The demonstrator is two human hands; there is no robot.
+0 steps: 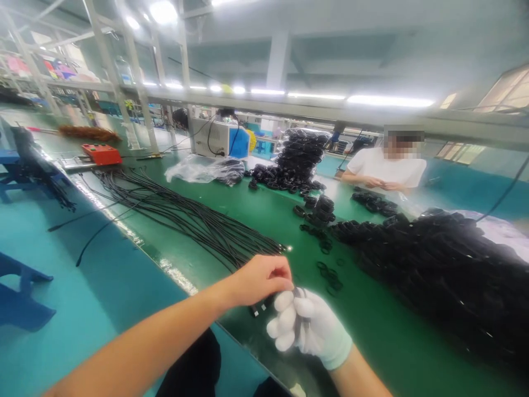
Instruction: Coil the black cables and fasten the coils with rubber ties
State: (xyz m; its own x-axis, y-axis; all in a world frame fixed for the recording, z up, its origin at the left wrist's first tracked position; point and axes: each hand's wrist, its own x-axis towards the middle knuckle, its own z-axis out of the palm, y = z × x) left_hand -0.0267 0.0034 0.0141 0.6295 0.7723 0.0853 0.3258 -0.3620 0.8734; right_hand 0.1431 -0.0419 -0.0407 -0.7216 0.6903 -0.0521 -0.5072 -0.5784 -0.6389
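My left hand [264, 278], bare, is closed in a pinch just above the fingertips of my right hand; what its fingers hold is too small to make out. My right hand [308, 325] wears a white glove and has its fingers curled round a thin black cable [296, 322], mostly hidden by the glove. Below my left hand, USB plugs [257, 312] with metal tips show at the table edge. A long bundle of black cables [194, 212] stretches across the green table [231, 198] towards my left hand.
A large heap of coiled black cables [446, 264] covers the right side. Small black coils [328, 275] lie before it, with a stack [301, 154] behind. A red box [101, 154], plastic bag [198, 168] and blue-white machine [223, 138] stand farther back. Another person [388, 165] works opposite.
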